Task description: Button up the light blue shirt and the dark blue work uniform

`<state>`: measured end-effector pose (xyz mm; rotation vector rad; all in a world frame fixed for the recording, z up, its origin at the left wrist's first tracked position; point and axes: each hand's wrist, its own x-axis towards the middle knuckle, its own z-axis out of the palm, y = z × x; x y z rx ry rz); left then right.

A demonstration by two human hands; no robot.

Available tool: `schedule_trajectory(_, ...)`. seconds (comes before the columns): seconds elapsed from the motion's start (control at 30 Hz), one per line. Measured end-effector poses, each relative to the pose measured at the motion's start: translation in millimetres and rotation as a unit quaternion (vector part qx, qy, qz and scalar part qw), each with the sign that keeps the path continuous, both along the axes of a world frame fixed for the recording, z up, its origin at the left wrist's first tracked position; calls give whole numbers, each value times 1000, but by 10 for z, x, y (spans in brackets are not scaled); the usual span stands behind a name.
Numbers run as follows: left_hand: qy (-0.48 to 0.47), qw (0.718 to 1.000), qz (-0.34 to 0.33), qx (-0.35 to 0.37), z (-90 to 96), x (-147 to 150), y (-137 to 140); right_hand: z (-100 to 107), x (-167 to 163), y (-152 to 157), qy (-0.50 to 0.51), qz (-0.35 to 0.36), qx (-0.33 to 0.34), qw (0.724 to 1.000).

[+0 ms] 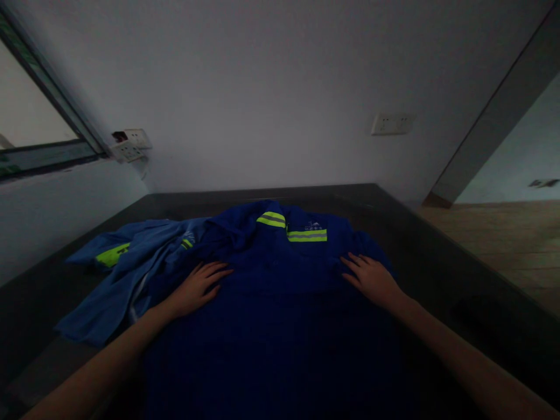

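A dark blue work jacket [280,280] with yellow-green reflective strips lies spread on a dark table, its collar end toward the wall. My left hand [201,287] rests on the jacket's left side, fingers stretched out and slightly apart. On the right side of the same garment lies my right hand [371,279], flat with its fingers spread. Neither hand grips the cloth. To the left, a lighter blue garment [118,291] with a yellow-green patch lies rumpled, partly under or against the jacket; which of these I cannot tell. The jacket's lower part fades into shadow.
The dark table [420,251] meets a pale wall [271,116] at its far edge. Sockets [391,124] are fixed on the wall, with more sockets [131,146] at the left corner by a window frame [52,157]. Wooden flooring [503,233] shows at the right.
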<state>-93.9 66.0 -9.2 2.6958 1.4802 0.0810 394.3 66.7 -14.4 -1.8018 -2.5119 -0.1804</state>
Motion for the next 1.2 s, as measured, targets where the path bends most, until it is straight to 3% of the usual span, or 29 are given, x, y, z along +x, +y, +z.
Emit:
schedule_trajectory(0.13,-63,995,44,56,123,389,-75,328,-21,324,68,19,35,997)
schedule_trajectory(0.23,-121,991,41,47,204,760,-31,489,-21,756,95,-10,78,992)
schedule_trajectory(0.37,-170,983,62,41,101,1109,124,348,7,1218,68,-80,26,994)
schedule_trajectory(0.47,-147,985,79,37,-70,1179,187,137,41,1316,66,-80,4,995)
schedule_trajectory(0.57,-106,991,80,29,-160,1165,181,17,94,1269,64,-66,-16,996)
schedule_trajectory(0.7,-73,995,57,25,-128,1143,152,-9,254,1102,66,-64,-41,995)
schedule_trajectory(1.0,-74,996,-53,-6,-99,1208,86,-118,1065,410,62,-162,-75,982)
schedule_trajectory(1.1,-80,994,-71,-15,-97,1261,68,17,1152,225,45,-160,-50,985)
schedule_trajectory(1.2,-90,994,-67,-15,-88,1286,68,342,961,205,21,-156,29,987)
